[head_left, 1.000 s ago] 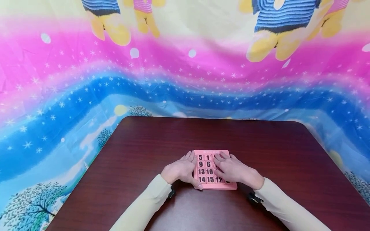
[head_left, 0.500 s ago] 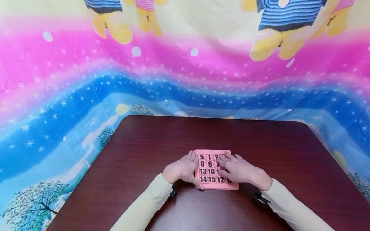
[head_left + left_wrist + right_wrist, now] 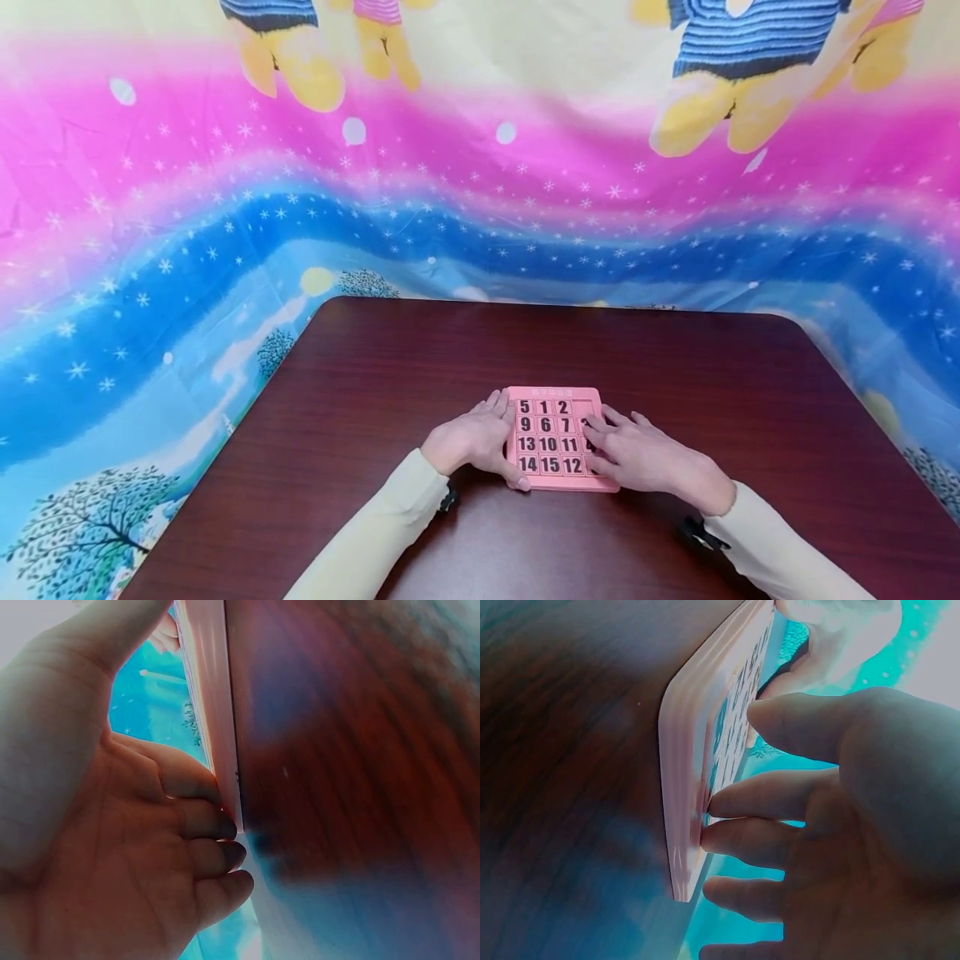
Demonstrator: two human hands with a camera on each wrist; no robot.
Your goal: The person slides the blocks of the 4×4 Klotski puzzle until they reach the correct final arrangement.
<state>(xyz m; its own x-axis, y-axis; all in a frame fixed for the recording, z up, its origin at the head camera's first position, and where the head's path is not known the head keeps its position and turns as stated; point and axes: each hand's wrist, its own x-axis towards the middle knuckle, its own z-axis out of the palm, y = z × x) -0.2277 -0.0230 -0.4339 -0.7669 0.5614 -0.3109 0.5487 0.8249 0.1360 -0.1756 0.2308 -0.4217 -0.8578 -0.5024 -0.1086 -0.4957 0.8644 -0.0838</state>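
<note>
A pink sliding number puzzle (image 3: 555, 482) lies flat on the dark wooden table (image 3: 420, 358). Its left three columns read 5 1 2, 9 6 7, 13 10 11 and 14 15 12. The top right slot (image 3: 581, 407) shows bare pink with no tile. My left hand (image 3: 477, 437) holds the puzzle's left side, thumb at the near left corner and fingertips against the edge. Over the right column is my right hand (image 3: 648, 454), its extended fingertips touching the tiles there and partly hiding them. In the right wrist view, two fingertips (image 3: 724, 834) meet the puzzle's face.
Behind the table hangs a bright cartoon cloth (image 3: 450, 183) with snowflakes, trees and bears. Dark straps with small devices (image 3: 703, 533) sit on both wrists, below cream sleeves. The table's far edge (image 3: 555, 305) runs along the cloth.
My right hand has slid rightward from the third column to the right column, uncovering the 2, 7 and 11 tiles and the bare top right slot. The left hand keeps its hold.
</note>
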